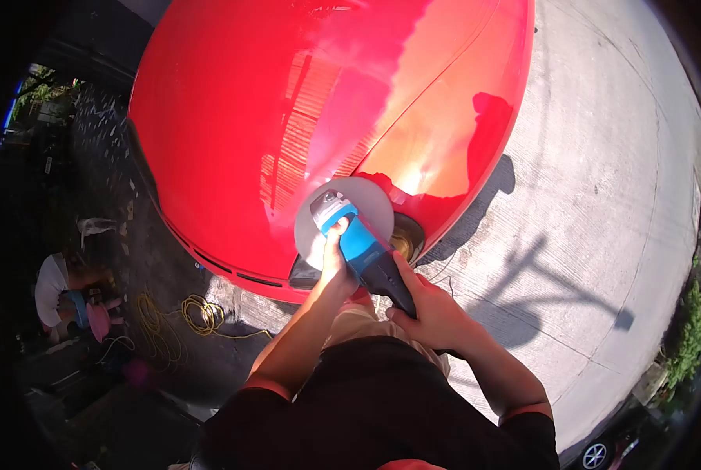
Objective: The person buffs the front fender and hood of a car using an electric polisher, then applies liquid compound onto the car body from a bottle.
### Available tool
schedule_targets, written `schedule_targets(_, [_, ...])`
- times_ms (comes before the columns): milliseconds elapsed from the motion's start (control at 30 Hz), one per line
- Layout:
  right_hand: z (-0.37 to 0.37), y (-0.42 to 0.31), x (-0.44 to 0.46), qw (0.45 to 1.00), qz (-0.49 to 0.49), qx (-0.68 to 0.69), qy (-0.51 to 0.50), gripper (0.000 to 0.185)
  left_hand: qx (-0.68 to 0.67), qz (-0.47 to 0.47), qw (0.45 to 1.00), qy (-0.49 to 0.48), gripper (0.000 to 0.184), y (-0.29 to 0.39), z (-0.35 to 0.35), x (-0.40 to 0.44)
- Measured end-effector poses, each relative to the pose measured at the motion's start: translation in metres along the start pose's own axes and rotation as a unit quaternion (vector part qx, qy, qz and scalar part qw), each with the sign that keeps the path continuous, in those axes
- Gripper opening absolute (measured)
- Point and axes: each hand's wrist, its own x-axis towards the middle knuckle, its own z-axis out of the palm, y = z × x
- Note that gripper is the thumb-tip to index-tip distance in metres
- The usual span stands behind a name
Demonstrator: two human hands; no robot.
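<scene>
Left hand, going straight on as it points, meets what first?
Probably the silver head of the blue power tool this hand holds, though depth is unclear; the pale disc lies beyond.

By the right hand, the concrete pavement is harshly sunlit and crossed by shadows; ahead of the left hand, glare is thrown off the red car hood. Left of both, the ground is dimmed. Edges are bowed and blackened.

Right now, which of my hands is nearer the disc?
The left hand, on the tool's blue body; the right hand holds its black rear end.
</scene>
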Motion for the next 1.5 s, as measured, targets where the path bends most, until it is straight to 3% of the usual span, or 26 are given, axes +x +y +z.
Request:
schedule_targets(67, [-0.010,-0.003,-0.001,0.999,-0.025,-0.020,-0.025,0.100,-0.044,-0.016,0.999,-0.018,0.077,-0.001,0.006,0.005])
schedule_targets(167, [-0.038,-0.045,-0.006,0.988,0.061,-0.129,-0.052,0.103,-0.113,-0.062,0.989,-0.075,0.078,-0.005,0.018,0.009])
schedule_targets(367, [-0.097,-0.061,-0.022,0.978,0.039,-0.203,0.027,0.102,-0.189,-0.031,0.969,-0.155,0.068,-0.020,0.108,0.037])
schedule_targets(533, [-0.119,-0.042,-0.020,0.967,0.008,-0.227,0.118,0.094,-0.233,-0.073,0.941,-0.233,0.065,-0.021,0.161,0.062])
schedule_targets(700, [-0.110,-0.035,-0.022,0.978,-0.014,-0.201,0.053,0.096,-0.213,-0.042,0.960,-0.179,0.063,-0.036,0.115,0.049])
schedule_targets(767, [-0.089,-0.039,-0.021,0.983,0.016,-0.182,-0.013,0.097,-0.209,-0.008,0.975,-0.069,0.069,-0.029,0.085,0.017])
schedule_targets(900, [-0.041,-0.029,-0.003,0.981,0.004,-0.160,-0.105,0.093,-0.217,-0.012,0.976,-0.004,0.077,-0.034,0.008,-0.008])
schedule_targets(1000, [-0.024,-0.013,0.006,0.984,-0.064,-0.125,-0.106,0.092,-0.234,-0.022,0.972,0.026,0.078,-0.042,-0.026,-0.005])
schedule_targets(1067, [-0.026,-0.018,0.005,0.985,-0.056,-0.125,-0.107,0.093,-0.224,-0.012,0.974,0.033,0.078,-0.041,-0.026,-0.004])
schedule_targets(1200, [-0.062,-0.044,0.001,0.979,0.035,-0.172,-0.103,0.096,-0.209,-0.024,0.978,-0.005,0.082,-0.034,0.018,0.000])
schedule_targets(1267, [-0.090,-0.047,-0.008,0.981,0.021,-0.180,-0.068,0.096,-0.205,-0.018,0.978,-0.022,0.084,-0.032,0.059,0.008])
schedule_targets(1367, [-0.136,-0.051,-0.018,0.978,0.034,-0.207,0.003,0.096,-0.253,-0.018,0.957,-0.141,0.072,-0.031,0.128,0.033])
schedule_targets(1433, [-0.167,-0.052,-0.022,0.974,0.063,-0.211,0.061,0.092,-0.241,-0.046,0.955,-0.165,0.062,-0.032,0.177,0.056])
schedule_targets(1500, [-0.195,-0.034,-0.022,0.970,0.011,-0.206,0.126,0.087,-0.233,-0.029,0.947,-0.221,0.054,-0.030,0.226,0.078])
